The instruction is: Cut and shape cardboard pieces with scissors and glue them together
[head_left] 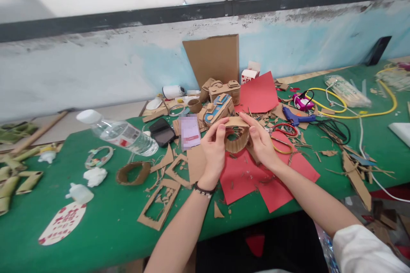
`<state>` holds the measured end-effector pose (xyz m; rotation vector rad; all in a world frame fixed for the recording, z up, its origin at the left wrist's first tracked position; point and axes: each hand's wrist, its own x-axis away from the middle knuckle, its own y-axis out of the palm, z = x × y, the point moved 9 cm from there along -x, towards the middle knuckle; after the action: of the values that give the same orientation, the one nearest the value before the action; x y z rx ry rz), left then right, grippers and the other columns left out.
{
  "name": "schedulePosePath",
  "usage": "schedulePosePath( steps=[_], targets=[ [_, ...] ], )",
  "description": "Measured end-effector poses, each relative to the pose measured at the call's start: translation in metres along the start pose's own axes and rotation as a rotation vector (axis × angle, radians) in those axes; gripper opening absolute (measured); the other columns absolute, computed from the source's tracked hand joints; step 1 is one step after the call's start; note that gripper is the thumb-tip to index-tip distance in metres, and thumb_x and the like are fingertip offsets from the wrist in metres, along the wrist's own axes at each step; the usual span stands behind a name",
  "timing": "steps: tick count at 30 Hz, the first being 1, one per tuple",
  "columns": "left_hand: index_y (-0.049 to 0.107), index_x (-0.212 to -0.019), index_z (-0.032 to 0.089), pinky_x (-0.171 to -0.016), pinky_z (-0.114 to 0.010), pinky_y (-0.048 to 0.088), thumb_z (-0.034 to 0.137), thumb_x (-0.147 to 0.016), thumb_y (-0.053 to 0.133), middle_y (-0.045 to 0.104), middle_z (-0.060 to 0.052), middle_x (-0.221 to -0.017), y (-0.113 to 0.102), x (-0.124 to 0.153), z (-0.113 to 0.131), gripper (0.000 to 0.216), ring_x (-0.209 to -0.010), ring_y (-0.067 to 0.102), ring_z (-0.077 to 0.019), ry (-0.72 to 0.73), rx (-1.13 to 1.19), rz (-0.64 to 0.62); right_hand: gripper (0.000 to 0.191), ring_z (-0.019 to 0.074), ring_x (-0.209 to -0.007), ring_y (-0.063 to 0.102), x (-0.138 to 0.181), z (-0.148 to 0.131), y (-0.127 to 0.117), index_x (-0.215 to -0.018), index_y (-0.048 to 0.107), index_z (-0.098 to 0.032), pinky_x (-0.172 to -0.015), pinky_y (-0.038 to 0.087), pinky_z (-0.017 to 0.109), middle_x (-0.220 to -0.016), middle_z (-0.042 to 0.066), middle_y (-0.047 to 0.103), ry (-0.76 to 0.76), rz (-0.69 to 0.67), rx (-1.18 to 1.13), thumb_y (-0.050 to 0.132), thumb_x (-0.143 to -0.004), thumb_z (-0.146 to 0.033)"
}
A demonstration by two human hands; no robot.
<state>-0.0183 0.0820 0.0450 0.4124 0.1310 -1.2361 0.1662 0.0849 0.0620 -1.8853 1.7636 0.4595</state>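
Observation:
Both my hands hold a small ring of corrugated cardboard [237, 137] with a flat cardboard strip on top, above a red paper sheet [243, 177] on the green table [105, 217]. My left hand [214, 147] grips the ring's left side, thumb and fingers pinched on it. My right hand [261, 141] grips its right side, fingertips on the top strip. A black bead bracelet [203, 189] is on my left wrist.
Behind the ring stand cardboard models [219, 100] and another red sheet [259, 93]. To the left lie a water bottle [120, 133], a phone [162, 131], a cardboard loop [133, 172] and cut frames [159, 204]. To the right: red scissors [282, 134], a blue glue gun [296, 116], yellow cable [358, 113], scraps.

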Motion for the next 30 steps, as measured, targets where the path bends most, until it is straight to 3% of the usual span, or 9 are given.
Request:
schedulePosePath(
  steps=[3, 8, 13, 17, 23, 27, 30],
  targets=[
    [0.089, -0.117, 0.022, -0.08, -0.027, 0.067, 0.057, -0.102, 0.077, 0.088, -0.009, -0.117, 0.001, -0.002, 0.007, 0.039, -0.087, 0.081, -0.018, 0.033, -0.021, -0.024, 0.045, 0.0249, -0.156, 0.06, -0.002, -0.005, -0.008, -0.155, 0.07, -0.04, -0.135, 0.044, 0.046, -0.163, 0.0, 0.069, -0.056, 0.022, 0.026, 0.051, -0.117, -0.055],
    [0.089, -0.114, 0.022, -0.084, -0.03, 0.067, 0.063, -0.102, 0.074, 0.087, -0.009, -0.117, -0.002, -0.004, 0.015, 0.045, -0.099, 0.082, -0.022, 0.067, -0.084, 0.011, 0.047, 0.0271, -0.139, 0.074, -0.001, -0.003, -0.019, -0.147, 0.076, -0.033, -0.121, 0.059, 0.046, -0.148, 0.006, 0.078, 0.008, 0.104, 0.013, 0.053, -0.116, -0.06],
    [0.088, -0.113, 0.022, -0.087, -0.03, 0.066, 0.067, -0.101, 0.072, 0.087, -0.008, -0.117, -0.014, -0.009, 0.018, 0.049, -0.101, 0.081, -0.0223, 0.059, -0.07, 0.104, 0.06, 0.0306, -0.126, 0.081, 0.003, 0.004, -0.006, -0.159, 0.064, -0.035, -0.108, 0.069, 0.05, -0.159, 0.009, 0.071, 0.09, 0.015, -0.19, 0.055, -0.111, -0.07],
    [0.087, -0.113, 0.023, -0.099, -0.033, 0.064, 0.067, -0.104, 0.067, 0.085, -0.007, -0.123, -0.02, -0.01, 0.016, 0.049, -0.113, 0.079, -0.0232, 0.071, -0.047, 0.15, 0.066, 0.0327, -0.133, 0.078, 0.004, 0.004, 0.001, -0.164, 0.057, -0.037, -0.115, 0.066, 0.054, -0.171, 0.009, 0.06, 0.086, -0.005, -0.246, 0.066, -0.106, -0.069],
    [0.088, -0.111, 0.023, -0.095, -0.031, 0.064, 0.064, -0.105, 0.069, 0.087, -0.007, -0.118, -0.007, -0.003, 0.023, 0.046, -0.109, 0.08, -0.023, 0.116, -0.107, 0.068, 0.05, 0.0308, -0.15, 0.066, 0.005, -0.004, -0.016, -0.149, 0.071, -0.033, -0.127, 0.057, 0.053, -0.16, 0.007, 0.07, 0.042, 0.181, -0.087, 0.067, -0.108, -0.062],
    [0.087, -0.113, 0.023, -0.085, -0.029, 0.066, 0.063, -0.105, 0.07, 0.087, -0.008, -0.117, 0.0, 0.0, 0.023, 0.045, -0.099, 0.082, -0.0205, 0.102, -0.088, 0.014, 0.041, 0.0265, -0.155, 0.062, 0.006, -0.006, -0.006, -0.15, 0.074, -0.038, -0.135, 0.047, 0.051, -0.163, 0.001, 0.068, 0.008, 0.055, -0.011, 0.061, -0.114, -0.052],
    [0.087, -0.114, 0.022, -0.082, -0.028, 0.066, 0.062, -0.106, 0.069, 0.087, -0.008, -0.114, -0.002, -0.001, 0.018, 0.045, -0.098, 0.082, -0.0202, 0.085, -0.074, 0.023, 0.043, 0.026, -0.155, 0.062, 0.007, -0.003, -0.003, -0.153, 0.072, -0.039, -0.135, 0.047, 0.051, -0.162, -0.001, 0.069, 0.02, 0.027, 0.004, 0.059, -0.114, -0.053]
  ],
)
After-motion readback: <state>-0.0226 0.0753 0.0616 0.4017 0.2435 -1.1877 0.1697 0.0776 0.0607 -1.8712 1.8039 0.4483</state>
